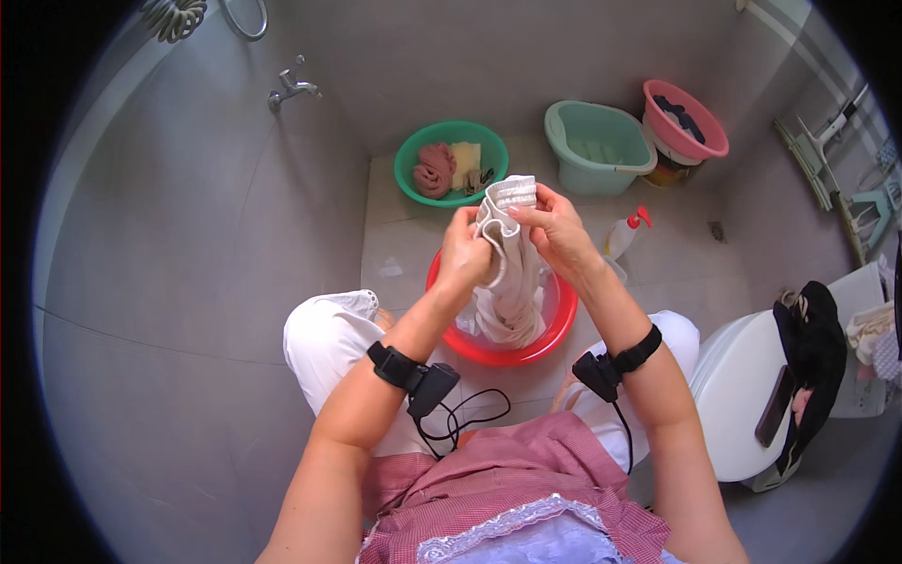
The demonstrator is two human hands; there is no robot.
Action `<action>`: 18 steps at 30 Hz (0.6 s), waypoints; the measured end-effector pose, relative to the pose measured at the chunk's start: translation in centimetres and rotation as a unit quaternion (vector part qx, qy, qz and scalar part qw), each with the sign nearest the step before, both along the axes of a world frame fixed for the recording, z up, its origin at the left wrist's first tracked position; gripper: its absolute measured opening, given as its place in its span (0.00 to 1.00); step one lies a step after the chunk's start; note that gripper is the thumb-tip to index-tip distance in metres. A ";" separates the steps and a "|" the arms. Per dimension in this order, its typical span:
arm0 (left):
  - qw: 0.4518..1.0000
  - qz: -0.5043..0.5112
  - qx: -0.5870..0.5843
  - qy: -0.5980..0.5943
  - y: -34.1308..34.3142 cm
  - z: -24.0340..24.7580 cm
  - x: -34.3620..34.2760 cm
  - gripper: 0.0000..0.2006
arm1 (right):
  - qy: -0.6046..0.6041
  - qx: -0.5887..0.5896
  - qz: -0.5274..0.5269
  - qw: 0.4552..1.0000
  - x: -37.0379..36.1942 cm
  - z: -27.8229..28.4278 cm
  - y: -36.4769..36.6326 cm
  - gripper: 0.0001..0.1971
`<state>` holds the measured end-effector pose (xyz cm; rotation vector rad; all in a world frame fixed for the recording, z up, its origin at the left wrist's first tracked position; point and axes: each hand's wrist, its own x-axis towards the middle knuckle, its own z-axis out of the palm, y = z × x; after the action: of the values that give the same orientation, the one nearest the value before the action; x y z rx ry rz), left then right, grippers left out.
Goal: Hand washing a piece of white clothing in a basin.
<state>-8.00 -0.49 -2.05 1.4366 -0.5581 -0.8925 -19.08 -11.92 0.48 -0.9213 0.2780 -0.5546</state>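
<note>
A pale cream garment (515,282) with a gathered elastic waistband hangs between my hands. Its lower part drops into a red basin (515,358) on the floor between my knees, where white cloth also shows. My left hand (464,254) grips the left edge of the waistband with curled fingers. On the other side, my right hand (564,233) pinches the band near its top, thumb across the front. Folds in the cloth hide some fingertips.
A green basin (404,175) holds pink and yellow cloths. Beyond stand a mint tub (599,177) and a pink basin (712,139) with dark cloth. A red-topped pump bottle (620,239) is right of the red basin. A phone (774,406) lies on the toilet lid (735,399). Cables hang from my armbands.
</note>
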 end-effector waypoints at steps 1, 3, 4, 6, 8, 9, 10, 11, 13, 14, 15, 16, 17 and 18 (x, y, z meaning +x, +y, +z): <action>0.999 0.006 -0.011 0.044 0.2 1.1 0.1 0.23 | 0.019 -0.032 0.025 0.999 -0.2 0.2 -0.4 0.25; 0.994 -0.019 -0.030 0.099 0.6 1.5 1.2 0.24 | 0.039 -0.065 0.051 0.996 -0.5 0.4 -0.7 0.25; 0.987 -0.047 -0.047 0.150 0.8 2.1 1.5 0.25 | 0.105 -0.213 -0.017 0.971 -0.6 0.6 -0.4 0.27; 0.977 -0.056 -0.074 0.192 1.1 2.9 1.1 0.22 | 0.167 -0.356 -0.085 0.916 -0.7 0.8 -0.5 0.28; 0.957 -0.094 -0.098 0.255 1.4 4.2 0.5 0.21 | 0.189 -0.368 -0.107 0.904 -0.7 1.0 -0.6 0.27; 0.957 -0.093 -0.098 0.256 1.4 4.0 0.8 0.21 | 0.145 -0.217 -0.025 0.965 -0.8 1.1 -0.4 0.27; 0.941 -0.132 -0.092 0.298 1.4 4.0 1.4 0.20 | 0.144 -0.218 -0.024 0.965 -0.7 1.0 -0.5 0.27; 0.922 -0.169 -0.084 0.339 1.4 4.0 1.8 0.19 | 0.174 -0.176 0.042 0.968 -0.7 0.7 -0.8 0.27; 0.918 -0.132 -0.090 0.364 1.3 4.3 1.9 0.18 | 0.210 -0.189 0.055 0.958 -0.3 0.1 -0.5 0.27; 0.912 -0.094 -0.095 0.388 1.2 4.5 2.0 0.17 | 0.211 -0.189 0.056 0.957 -0.2 0.0 -0.6 0.27; 0.906 -0.102 -0.111 0.395 0.6 2.8 2.7 0.24 | 0.230 -0.131 0.006 0.964 -0.1 0.1 -0.7 0.27; 0.905 -0.102 -0.114 0.396 0.4 2.3 2.7 0.24 | 0.248 -0.074 -0.044 0.965 -0.1 0.3 -0.6 0.27; 0.915 -0.059 -0.117 0.381 0.2 1.7 2.6 0.29 | 0.252 -0.006 -0.072 0.965 0.1 -0.4 -1.5 0.28; 0.923 -0.015 -0.120 0.365 0.0 1.2 2.5 0.34 | 0.253 -0.010 -0.072 0.965 -0.2 -0.6 -1.8 0.28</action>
<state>-5.50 -0.52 -0.87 0.7853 -0.1139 -1.2485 -19.29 -13.70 -0.17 -1.0603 0.8076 -0.4475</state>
